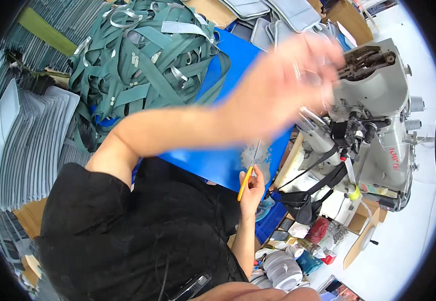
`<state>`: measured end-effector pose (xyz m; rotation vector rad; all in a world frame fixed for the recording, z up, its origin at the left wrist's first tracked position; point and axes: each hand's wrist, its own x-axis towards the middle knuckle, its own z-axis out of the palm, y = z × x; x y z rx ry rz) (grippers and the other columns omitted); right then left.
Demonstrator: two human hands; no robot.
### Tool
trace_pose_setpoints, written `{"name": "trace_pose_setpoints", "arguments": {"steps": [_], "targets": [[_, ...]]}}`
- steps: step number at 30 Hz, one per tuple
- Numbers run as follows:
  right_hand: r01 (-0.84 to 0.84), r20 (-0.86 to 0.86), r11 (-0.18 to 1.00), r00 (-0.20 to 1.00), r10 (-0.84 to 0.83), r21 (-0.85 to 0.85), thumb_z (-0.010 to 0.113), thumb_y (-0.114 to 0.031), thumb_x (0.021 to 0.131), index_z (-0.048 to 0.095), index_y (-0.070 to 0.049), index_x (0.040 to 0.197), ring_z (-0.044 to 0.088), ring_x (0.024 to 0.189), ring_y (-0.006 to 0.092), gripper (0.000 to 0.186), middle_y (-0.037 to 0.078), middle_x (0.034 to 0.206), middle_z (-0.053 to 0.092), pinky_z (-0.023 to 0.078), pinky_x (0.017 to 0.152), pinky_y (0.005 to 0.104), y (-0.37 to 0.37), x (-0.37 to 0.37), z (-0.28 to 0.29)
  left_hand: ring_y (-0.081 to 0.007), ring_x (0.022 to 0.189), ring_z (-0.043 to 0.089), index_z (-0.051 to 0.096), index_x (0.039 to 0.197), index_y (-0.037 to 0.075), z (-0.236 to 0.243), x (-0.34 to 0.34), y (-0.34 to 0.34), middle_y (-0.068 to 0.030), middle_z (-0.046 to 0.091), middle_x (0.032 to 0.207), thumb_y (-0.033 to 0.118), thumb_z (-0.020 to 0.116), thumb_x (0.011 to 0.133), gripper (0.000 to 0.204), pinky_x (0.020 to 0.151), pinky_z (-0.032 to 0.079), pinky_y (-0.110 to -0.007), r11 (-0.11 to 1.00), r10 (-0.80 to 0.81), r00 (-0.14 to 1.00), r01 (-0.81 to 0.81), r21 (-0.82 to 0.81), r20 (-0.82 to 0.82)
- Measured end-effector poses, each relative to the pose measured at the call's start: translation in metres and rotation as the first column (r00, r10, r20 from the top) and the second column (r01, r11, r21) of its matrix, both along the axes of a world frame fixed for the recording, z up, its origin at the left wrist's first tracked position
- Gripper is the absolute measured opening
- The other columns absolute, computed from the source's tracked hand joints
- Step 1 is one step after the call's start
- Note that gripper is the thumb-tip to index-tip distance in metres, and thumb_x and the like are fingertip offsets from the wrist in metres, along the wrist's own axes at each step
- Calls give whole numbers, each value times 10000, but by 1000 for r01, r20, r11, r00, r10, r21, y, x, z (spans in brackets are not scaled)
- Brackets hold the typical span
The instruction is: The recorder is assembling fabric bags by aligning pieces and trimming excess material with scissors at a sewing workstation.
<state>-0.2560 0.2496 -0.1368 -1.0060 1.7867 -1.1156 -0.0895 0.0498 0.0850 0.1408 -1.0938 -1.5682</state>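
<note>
My left arm reaches across the upper middle, and my left hand [293, 83] is raised in front of the grey sewing machine [373, 85]. Motion smears its fingers, so whether it holds anything is unclear. Lower down, my right hand [252, 189] is closed around a tool with a yellow handle [245, 184] and a thin, pointed metal end; its exact kind is hard to make out. That tip points up over the blue work surface [205, 163], beside a worn greyish patch [258, 156].
A large tangled heap of green straps [147, 65] covers the far left of the surface. Stacked grey padded panels [32, 145] stand at the left, and more grey panels [293, 12] lie at the far side. Black straps [303, 200] hang beside the machine; spools [283, 268] sit lower right.
</note>
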Motion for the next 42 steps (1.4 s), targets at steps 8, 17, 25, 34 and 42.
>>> {"name": "trace_pose_setpoints", "arguments": {"steps": [8,17,25,34,42], "targets": [[-144,-471,987,868,159,68,780,-157,905,491,-52,1414,682,698,209,594,117,841,705,521,643,335,-16,0,-7,-253,1170,563,387,1486,-89,29,46,120,-198,548,1350,156,407,1094,462,975,452,-375,800,-599,785,579,-158,-154],[-208,-748,972,661,55,-113,725,-94,877,575,-10,1385,598,1116,383,536,214,1187,612,481,979,442,-38,-25,-40,-246,954,714,700,1186,24,-5,97,124,-106,703,1149,175,678,937,292,717,570,-336,769,290,897,-11,-639,333],[-239,-753,946,658,-8,-219,699,-93,889,696,-10,1222,586,1171,367,344,216,1251,592,480,1003,445,-36,-22,-49,-229,768,693,746,1058,146,-111,256,-41,-29,700,977,313,746,862,257,697,561,-384,377,750,-403,-389,-840,524],[-203,-741,952,671,-34,-228,701,-103,885,702,-52,1222,588,1197,363,342,179,1267,612,470,1024,456,-34,-20,-50,-310,1032,691,760,1121,148,-108,305,-113,-56,712,1055,471,731,854,420,881,540,-496,453,643,-688,-13,-891,337],[-178,-573,859,805,-153,-481,681,-6,913,691,-3,1226,667,1097,313,313,166,1176,677,520,974,408,-24,-4,-25,-163,886,699,614,1023,1,-77,205,-28,-105,764,1128,35,609,998,43,807,542,-317,530,842,70,-289,-797,534]]}}
